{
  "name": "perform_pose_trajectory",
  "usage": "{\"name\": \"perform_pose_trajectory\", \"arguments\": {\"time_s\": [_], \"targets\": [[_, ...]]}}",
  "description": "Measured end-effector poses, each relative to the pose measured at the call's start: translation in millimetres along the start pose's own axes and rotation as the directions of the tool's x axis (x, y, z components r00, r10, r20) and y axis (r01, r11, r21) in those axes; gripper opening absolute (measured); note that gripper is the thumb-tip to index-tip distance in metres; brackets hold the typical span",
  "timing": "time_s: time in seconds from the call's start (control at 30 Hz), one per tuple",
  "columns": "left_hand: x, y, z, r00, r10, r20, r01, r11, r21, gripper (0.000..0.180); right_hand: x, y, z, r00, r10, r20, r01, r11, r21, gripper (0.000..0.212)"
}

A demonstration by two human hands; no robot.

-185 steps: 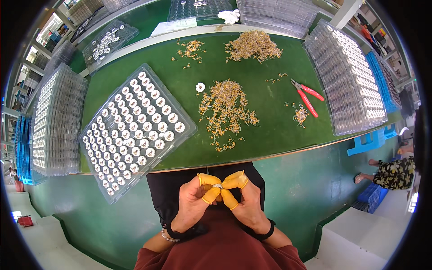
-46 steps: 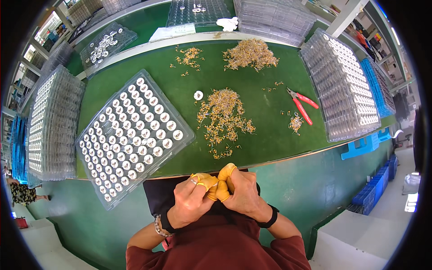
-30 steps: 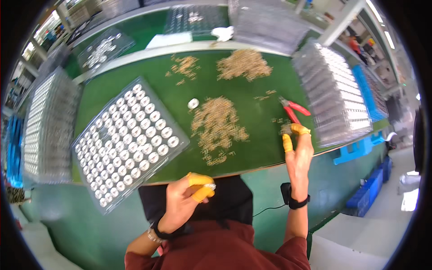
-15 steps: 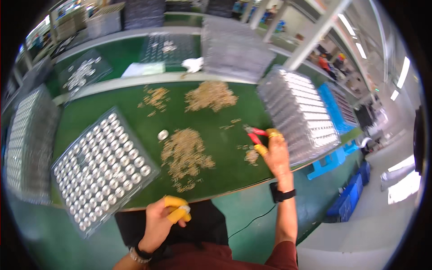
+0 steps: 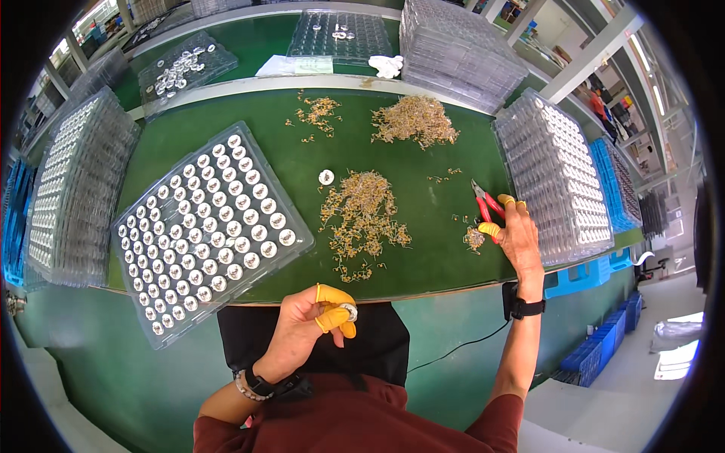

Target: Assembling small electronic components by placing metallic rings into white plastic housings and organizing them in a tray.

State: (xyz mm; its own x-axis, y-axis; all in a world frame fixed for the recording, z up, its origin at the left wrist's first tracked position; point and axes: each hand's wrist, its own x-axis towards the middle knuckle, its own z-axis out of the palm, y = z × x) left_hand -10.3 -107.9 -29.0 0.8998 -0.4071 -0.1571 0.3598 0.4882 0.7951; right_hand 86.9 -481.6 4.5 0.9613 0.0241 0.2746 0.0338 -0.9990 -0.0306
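Observation:
Yellow finger cots cover some fingertips of both my hands. My left hand is closed in front of the table's near edge, pinching a small round white-and-silver disc. At the right of the green table, my right hand is closed round the red handles of a pair of pliers. Their metal jaws point away from me. Close to that hand lies a small heap of wire bits. A larger pile of small bent gold-coloured wire pieces lies mid-table, with a single white disc beside it.
A clear tray of similar discs lies at the left, overhanging the near edge. Stacked filled trays stand at the left and right. Two more wire piles lie farther back. A shelf behind holds trays, paper and a white cloth.
The whole view has shifted, so the table and both hands appear farther right and the table higher. Both hands keep their holds on the disc and the pliers.

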Motion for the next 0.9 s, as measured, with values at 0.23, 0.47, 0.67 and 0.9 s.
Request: {"name": "perform_pose_trajectory", "arguments": {"time_s": [0.23, 0.47, 0.67, 0.9], "targets": [[-4, -1, 6, 0.996, -0.012, -0.087, 0.02, 0.995, 0.1, 0.009, 4, 10, -7, 0.991, -0.022, 0.131, 0.008, 0.994, 0.112, 0.055], [-6, -5, 5, 0.997, 0.0, -0.075, 0.005, 0.998, 0.061, 0.007, -10, 10, -24, 0.947, 0.214, 0.24, -0.297, 0.868, 0.399, 0.042], [-2, -2, 4, 0.996, 0.008, -0.084, 0.003, 0.992, 0.126, 0.009, -25, -13, -8, 0.945, 0.235, 0.227, -0.326, 0.611, 0.722, 0.03], [-6, 0, 4, 0.997, 0.06, -0.04, -0.054, 0.99, 0.127, 0.012, -101, -112, -25, 0.967, -0.028, 0.253, -0.222, 0.393, 0.892, 0.044]]}}
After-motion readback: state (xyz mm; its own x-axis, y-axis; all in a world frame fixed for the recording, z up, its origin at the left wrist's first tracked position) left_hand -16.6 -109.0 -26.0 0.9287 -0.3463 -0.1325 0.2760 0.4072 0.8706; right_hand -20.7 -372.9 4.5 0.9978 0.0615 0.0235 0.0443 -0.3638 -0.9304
